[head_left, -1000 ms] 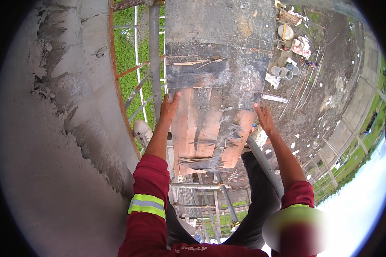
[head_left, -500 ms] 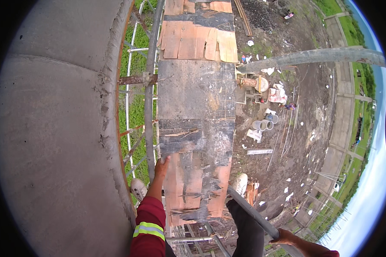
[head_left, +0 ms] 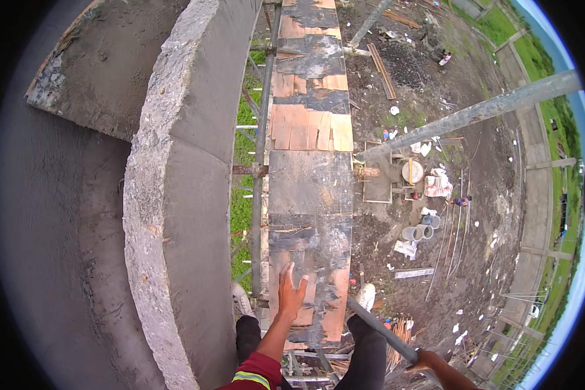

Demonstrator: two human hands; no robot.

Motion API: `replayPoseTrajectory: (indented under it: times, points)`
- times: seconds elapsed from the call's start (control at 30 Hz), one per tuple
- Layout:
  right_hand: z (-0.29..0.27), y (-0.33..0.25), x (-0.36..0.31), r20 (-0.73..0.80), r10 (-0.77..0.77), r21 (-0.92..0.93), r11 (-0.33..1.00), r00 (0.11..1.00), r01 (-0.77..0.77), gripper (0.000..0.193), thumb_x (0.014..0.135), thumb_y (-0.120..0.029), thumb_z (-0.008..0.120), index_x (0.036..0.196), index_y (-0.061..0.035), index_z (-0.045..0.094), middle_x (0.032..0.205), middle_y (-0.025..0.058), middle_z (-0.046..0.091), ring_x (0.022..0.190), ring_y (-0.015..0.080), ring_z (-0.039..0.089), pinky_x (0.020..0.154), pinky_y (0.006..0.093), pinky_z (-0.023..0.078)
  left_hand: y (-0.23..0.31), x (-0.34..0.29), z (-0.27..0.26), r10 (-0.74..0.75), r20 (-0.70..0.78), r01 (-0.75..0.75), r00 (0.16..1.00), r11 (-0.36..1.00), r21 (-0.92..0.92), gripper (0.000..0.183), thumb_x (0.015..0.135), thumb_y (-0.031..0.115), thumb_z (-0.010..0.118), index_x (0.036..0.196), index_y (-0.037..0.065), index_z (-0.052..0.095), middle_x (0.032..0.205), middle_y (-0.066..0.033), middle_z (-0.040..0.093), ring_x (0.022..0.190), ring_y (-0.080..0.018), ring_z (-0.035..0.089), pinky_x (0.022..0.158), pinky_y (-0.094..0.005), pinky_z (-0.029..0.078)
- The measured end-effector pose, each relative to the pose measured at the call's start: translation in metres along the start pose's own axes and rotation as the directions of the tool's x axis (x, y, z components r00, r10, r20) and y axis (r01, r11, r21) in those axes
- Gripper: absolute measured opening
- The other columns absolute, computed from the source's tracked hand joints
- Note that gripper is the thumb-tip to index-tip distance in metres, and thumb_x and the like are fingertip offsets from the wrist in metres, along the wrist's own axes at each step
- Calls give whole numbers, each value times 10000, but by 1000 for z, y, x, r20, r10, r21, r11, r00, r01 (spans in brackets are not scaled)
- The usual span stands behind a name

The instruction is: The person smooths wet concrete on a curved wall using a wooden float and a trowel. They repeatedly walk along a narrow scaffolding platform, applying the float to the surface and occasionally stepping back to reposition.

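Note:
A long plywood walkway (head_left: pixel 311 182), worn and peeling with grey and orange-brown patches, runs away from me high above the ground. My left hand (head_left: pixel 291 294) is over its near part, fingers apart and holding nothing; whether the fingertips touch the board I cannot tell. At the lower right my right hand (head_left: pixel 425 361) is wrapped round a slanting grey metal pipe (head_left: pixel 383 329). My two white shoes show on either side of the walkway, the right shoe (head_left: pixel 366 297) beside the pipe's upper end and the left shoe (head_left: pixel 241 300) near the wall.
A grey plastered wall (head_left: pixel 198 175) with a rough top edge rises close on the left. Scaffold tubes (head_left: pixel 261 175) run between it and the walkway. Another thick pipe (head_left: pixel 474 114) slants across the right. Far below lie buckets (head_left: pixel 412 233), a round drum (head_left: pixel 413 171), sacks and timber (head_left: pixel 381 71).
My left hand has come off the walkway's left edge and is now over the boards with fingers spread. My right hand keeps hold of the pipe. The wall's top has come into view.

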State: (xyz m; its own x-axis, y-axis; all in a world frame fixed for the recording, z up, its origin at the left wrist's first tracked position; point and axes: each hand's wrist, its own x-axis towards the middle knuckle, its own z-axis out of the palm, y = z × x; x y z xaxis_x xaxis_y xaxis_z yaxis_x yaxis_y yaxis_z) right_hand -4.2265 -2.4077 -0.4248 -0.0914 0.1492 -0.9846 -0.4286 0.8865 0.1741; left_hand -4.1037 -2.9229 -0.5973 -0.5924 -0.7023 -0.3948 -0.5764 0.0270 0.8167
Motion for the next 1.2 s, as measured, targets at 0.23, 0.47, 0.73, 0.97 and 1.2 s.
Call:
replayPoseTrajectory:
  times: [0.23, 0.47, 0.73, 0.97, 1.2]
  points:
    - [8, 40, -55, 56, 116, -116, 987, 992, -109, 1053, 507, -700, 871, 1261, -7, 627, 1223, 205, 681, 1124, 373, 660, 970, 437, 525, 234, -18, -187, 644, -334, -509, 688, 756, 412, 534, 922, 194, 682, 1384, 1, 497, 1388, -236, 518, 1278, -419, 511, 1088, -502, 403]
    - [-3, 32, -51, -43, 47, -79, 996, 998, -50, 1064, 506, -640, 897, 1310, -21, 578, 1198, 215, 686, 1101, 385, 667, 959, 457, 533, 267, 30, -295, 165, -391, 163, 905, 715, 680, 905, 762, 424, 826, 1496, 98, 409, 1542, -257, 350, 1415, -442, 329, 1169, -553, 261]
    - [-4, 13, -99, -221, 77, -45, 995, 972, -89, 731, 597, -373, 890, 1197, -63, 611, 1123, 196, 710, 1058, 356, 694, 918, 455, 562, 227, 40, -292, 390, -439, -11, 809, 758, 652, 899, 761, 478, 809, 1495, 145, 411, 1451, -223, 448, 1348, -401, 407, 1123, -505, 328]
    - [-12, -2, -112, -273, 31, -31, 999, 961, -41, 625, 639, -279, 871, 1159, -53, 608, 1043, 194, 724, 997, 388, 705, 891, 470, 571, 234, 46, -289, 325, -441, 82, 837, 722, 687, 890, 763, 525, 789, 1493, 173, 420, 1468, -199, 432, 1350, -380, 408, 1123, -497, 335]
    - [-11, 16, -93, -177, 24, -39, 999, 984, -31, 736, 636, -375, 883, 1220, -51, 573, 1113, 219, 708, 1057, 386, 689, 906, 483, 557, 235, 48, -290, 312, -443, 99, 840, 716, 691, 882, 762, 535, 785, 1488, 180, 433, 1478, -186, 423, 1349, -383, 405, 1130, -502, 327]
